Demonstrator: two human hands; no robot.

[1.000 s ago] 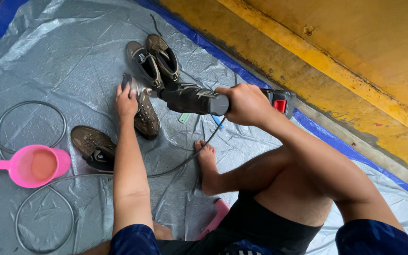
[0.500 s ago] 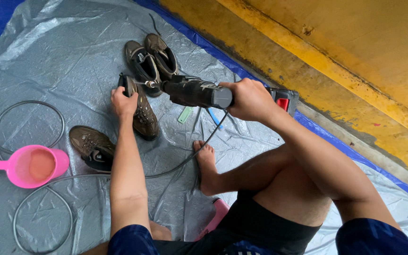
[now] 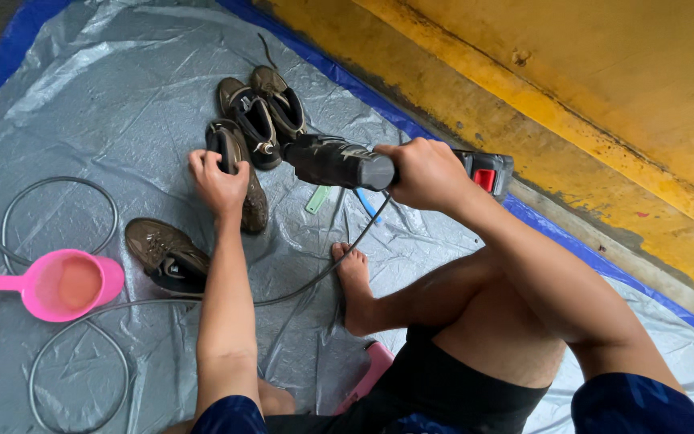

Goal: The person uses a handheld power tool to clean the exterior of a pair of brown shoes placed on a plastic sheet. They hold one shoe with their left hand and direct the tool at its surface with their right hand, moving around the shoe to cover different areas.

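The brown shoe is now gripped at its heel opening by the left hand, where a second ago the hand was only reaching it, so the shoe is steadied. The dark power tool is clenched by the right hand, its nose just right of the shoe. Beyond the grip, a shoe pair; nearer, another shoe, a pink scoop and a looping hose. Open tarp lies leftward; the yellow wall closes the right.

shoes on tarp, scoop left
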